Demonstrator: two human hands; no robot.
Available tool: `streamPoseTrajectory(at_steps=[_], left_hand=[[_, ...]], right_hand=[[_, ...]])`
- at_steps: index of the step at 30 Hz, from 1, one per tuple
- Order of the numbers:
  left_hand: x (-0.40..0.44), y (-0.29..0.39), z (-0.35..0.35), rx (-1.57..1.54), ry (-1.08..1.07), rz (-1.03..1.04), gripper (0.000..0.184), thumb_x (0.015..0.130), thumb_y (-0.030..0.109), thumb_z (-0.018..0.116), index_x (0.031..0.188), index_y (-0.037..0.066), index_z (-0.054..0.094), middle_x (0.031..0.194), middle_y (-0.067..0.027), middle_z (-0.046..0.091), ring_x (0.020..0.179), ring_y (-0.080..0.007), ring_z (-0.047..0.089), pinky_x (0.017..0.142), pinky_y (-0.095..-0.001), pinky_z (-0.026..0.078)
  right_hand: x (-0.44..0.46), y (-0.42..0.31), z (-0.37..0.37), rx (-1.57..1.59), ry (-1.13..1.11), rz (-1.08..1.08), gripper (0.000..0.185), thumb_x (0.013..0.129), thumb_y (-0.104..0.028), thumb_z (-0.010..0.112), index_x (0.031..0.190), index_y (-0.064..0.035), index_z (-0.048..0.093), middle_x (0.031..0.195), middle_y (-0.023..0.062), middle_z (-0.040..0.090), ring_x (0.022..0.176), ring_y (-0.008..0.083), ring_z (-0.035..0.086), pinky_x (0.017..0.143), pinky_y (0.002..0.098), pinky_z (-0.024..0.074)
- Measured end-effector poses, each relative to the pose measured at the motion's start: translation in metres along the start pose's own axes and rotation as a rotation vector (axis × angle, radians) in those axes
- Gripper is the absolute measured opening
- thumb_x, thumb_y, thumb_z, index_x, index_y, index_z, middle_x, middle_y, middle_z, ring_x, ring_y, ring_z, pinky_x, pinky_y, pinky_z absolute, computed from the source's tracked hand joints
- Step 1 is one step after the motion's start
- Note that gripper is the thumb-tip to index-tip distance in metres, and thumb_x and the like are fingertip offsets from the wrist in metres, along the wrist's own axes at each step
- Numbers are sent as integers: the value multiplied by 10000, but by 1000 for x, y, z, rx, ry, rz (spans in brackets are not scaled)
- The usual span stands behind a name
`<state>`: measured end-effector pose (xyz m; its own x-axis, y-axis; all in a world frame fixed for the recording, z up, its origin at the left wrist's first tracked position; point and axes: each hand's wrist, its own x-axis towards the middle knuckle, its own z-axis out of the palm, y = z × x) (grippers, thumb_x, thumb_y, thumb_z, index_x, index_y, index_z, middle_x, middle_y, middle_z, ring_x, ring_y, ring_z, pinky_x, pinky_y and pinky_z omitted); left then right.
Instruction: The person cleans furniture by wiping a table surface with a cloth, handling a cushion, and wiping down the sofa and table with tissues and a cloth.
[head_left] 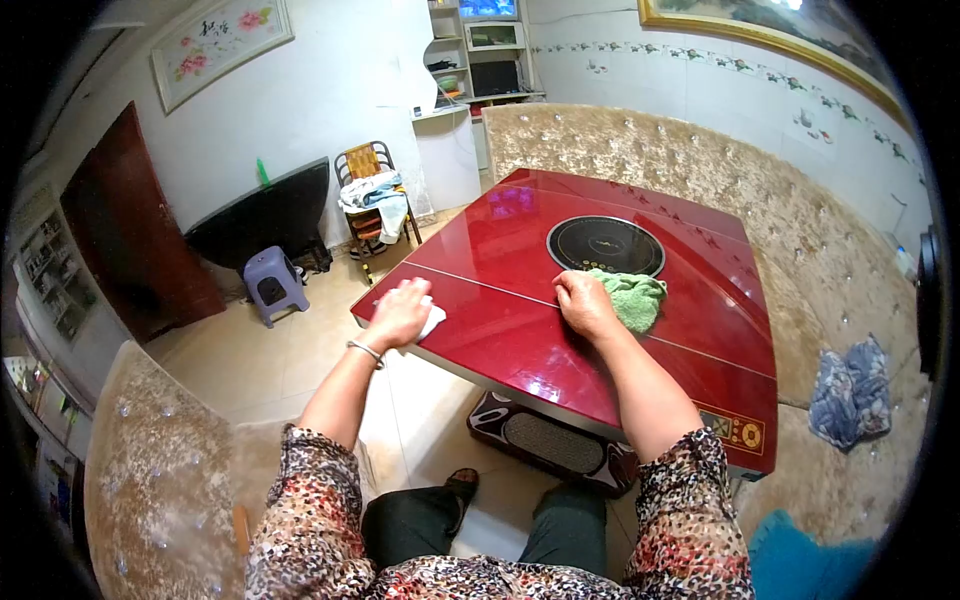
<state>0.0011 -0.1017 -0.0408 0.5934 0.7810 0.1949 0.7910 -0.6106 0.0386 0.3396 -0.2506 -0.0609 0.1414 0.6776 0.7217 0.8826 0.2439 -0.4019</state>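
My left hand (402, 312) is at the left corner of the glossy red table (500, 325), bent over a crumpled white piece of tissue or cloth (433, 320) that shows beneath its palm. A bracelet circles that wrist. Near the middle of the tabletop my right hand (585, 303) is closed, its thumb and fingers pressed together. Anything inside that grip is hidden. Right beside it a crumpled green cloth (640, 302) lies on the table, partly over the rim of the round black cooktop (606, 247).
A tufted beige sofa (640, 140) curves around the table's far and right sides. Under the table stands a dark-framed heater-like box (550, 440). A purple stool (275, 285) and a chair with clothes (378, 195) are at left. A blue-grey cloth (850, 390) lies on the sofa.
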Motion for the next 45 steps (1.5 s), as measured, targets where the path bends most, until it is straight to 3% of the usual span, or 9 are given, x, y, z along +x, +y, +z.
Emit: streamPoseTrajectory(at_steps=[3,11,15,25,31,34,37,40,45], left_hand=[[-3,-42,-1,-27,109,-206,524,1023,371,411,1431,45,461,1516,-217,447,1432,-400,389,1152,-508,333],[2,-44,-12,-7,26,-227,588,1026,360,381,1457,-38,420,1519,-249,439,1414,-398,410,1182,-470,320],[1,-15,-7,137,-22,-9,587,1031,355,394,1453,-52,402,1520,-278,415,1392,-425,425,1164,-498,340],[-18,203,0,-61,-18,529,631,1032,361,391,1491,-72,361,1549,-308,361,1475,-415,319,1225,-476,240],[-57,267,1,-278,23,845,580,1025,337,408,1420,-88,407,1475,-326,406,1426,-441,343,1209,-507,231],[-70,265,-8,-224,-92,827,589,1025,336,413,1434,-86,396,1489,-325,394,1437,-445,330,1214,-500,227],[-84,244,0,-234,40,882,598,1041,335,395,1483,-66,366,1540,-303,360,1478,-412,294,1231,-478,208],[-93,216,-8,-200,-22,768,587,1073,339,345,1553,2,315,1613,-224,305,1530,-317,237,1256,-443,159],[-79,153,-11,-150,-59,568,592,1070,344,352,1567,27,304,1629,-201,290,1532,-322,235,1252,-438,176]], right_hand=[[1,-14,-5,-35,-39,-15,130,876,-143,627,876,-43,710,906,197,706,904,390,675,827,503,531],[4,-16,-4,-93,-38,-11,132,869,-146,628,850,-51,718,895,175,713,897,379,678,817,502,537],[6,-15,0,-110,-36,-3,137,874,-146,623,863,-50,720,906,182,712,904,380,677,824,503,537],[10,1,-1,-38,46,44,150,887,-140,609,911,-49,726,930,195,714,908,396,680,843,504,535],[9,4,-7,-34,80,52,143,894,-139,606,910,-48,715,936,194,712,912,402,676,832,502,532],[9,3,-5,-20,67,71,147,892,-153,611,894,-50,715,936,196,712,911,398,677,833,504,531],[9,4,-5,-7,46,78,147,890,-155,615,897,-52,720,938,196,713,912,399,677,837,505,532],[7,3,-6,-18,33,60,149,892,-154,616,908,-54,725,941,196,715,914,398,678,842,503,533],[5,2,-5,-26,22,49,138,886,-143,617,898,-54,722,933,191,715,908,397,678,829,498,537]])
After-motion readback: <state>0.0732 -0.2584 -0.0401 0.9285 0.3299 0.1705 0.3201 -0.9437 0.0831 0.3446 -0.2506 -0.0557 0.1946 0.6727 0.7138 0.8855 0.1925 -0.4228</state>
